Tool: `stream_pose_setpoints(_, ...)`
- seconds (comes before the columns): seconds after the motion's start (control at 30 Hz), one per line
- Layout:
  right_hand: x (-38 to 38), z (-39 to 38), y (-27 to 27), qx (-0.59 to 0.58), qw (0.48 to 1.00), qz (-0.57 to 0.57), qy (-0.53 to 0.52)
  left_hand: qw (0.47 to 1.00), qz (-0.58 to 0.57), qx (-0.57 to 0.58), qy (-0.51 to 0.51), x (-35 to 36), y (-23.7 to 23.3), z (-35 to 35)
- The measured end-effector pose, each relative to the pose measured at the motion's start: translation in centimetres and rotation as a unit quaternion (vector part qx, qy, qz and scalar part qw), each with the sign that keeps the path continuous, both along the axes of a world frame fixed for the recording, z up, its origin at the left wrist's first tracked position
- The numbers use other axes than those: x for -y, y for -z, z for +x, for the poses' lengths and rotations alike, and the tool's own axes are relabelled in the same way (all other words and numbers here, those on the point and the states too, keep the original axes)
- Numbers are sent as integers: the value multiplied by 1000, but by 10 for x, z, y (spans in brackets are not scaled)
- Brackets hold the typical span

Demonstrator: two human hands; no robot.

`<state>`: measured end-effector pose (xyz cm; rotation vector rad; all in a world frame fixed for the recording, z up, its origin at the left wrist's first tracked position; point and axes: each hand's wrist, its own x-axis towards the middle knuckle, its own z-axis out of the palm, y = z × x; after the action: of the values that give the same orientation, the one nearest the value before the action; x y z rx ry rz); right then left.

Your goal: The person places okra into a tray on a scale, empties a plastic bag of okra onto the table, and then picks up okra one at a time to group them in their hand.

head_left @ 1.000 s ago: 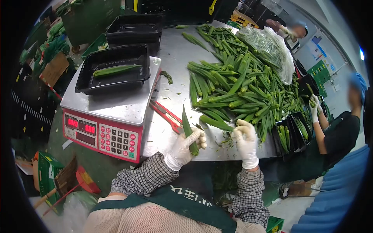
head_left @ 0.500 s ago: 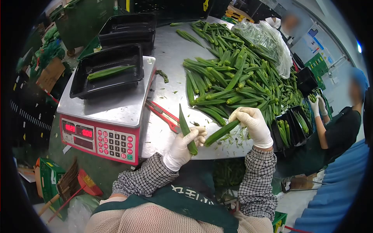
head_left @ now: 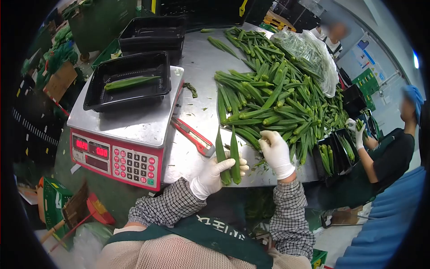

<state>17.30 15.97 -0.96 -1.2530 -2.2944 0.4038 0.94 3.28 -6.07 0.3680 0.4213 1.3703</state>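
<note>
My gloved left hand (head_left: pixel 207 180) is closed around two green okra pods (head_left: pixel 234 154), which stand side by side, tips up, at the table's front edge. My gloved right hand (head_left: pixel 278 158) is just to the right, fingers loosely bent and apart, with nothing in it. Behind it spreads a large heap of okra (head_left: pixel 268 96). To the left, a black plastic tray (head_left: pixel 130 101) with a single okra pod (head_left: pixel 132 83) in it rests on a red digital scale (head_left: pixel 112 154). A red utility knife (head_left: pixel 193 136) lies between the scale and my left hand.
Stacked black trays (head_left: pixel 152 42) stand behind the scale. A clear plastic bag (head_left: pixel 309 54) lies on the heap's far side. At right, a co-worker in a blue cap (head_left: pixel 414 96) handles okra near filled black trays (head_left: pixel 329 157). Another person is at the back.
The okra pod that was in my right hand is now in my left hand beside the first one. My right hand has let go and moved slightly left and down.
</note>
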Motion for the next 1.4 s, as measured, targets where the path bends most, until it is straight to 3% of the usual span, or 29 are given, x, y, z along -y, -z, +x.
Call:
stream_pose_setpoints(0.13,6,-5,13,89,995,28,-22,1000,3,8,-1,-1,4,1)
stream_pose_setpoints(0.23,2,-3,25,26,997,69,-38,1000,7,13,0,0,4,-1)
stream_pose_setpoints(0.3,11,-2,15,-103,989,-102,-2,1000,10,16,-4,-1,7,-1)
stream_pose_setpoints(0.37,25,1,-6,-233,929,-286,14,1000,10,18,-10,-2,10,1)
stream_pose_setpoints(0.47,46,0,-11,-333,868,-366,-30,1000,-11,5,-22,-1,3,2)
stream_pose_setpoints(0.6,73,-12,-10,-268,923,-273,-51,999,13,16,-26,-1,6,3)
stream_pose_setpoints(0.7,86,-21,-9,-164,977,-106,-90,1000,11,10,-27,-1,10,3)
stream_pose_setpoints(0.83,89,-23,-8,-132,987,-23,-89,1000,-5,15,-12,0,8,1)
stream_pose_setpoints(1.03,89,-23,-1,-121,988,25,-93,999,-20,30,-17,0,6,0)
stream_pose_setpoints(1.2,91,-5,-16,-208,973,-85,-52,999,-15,17,-26,0,3,0)
stream_pose_setpoints(1.4,89,50,-35,-283,958,-46,15,998,-24,31,-45,1,2,1)
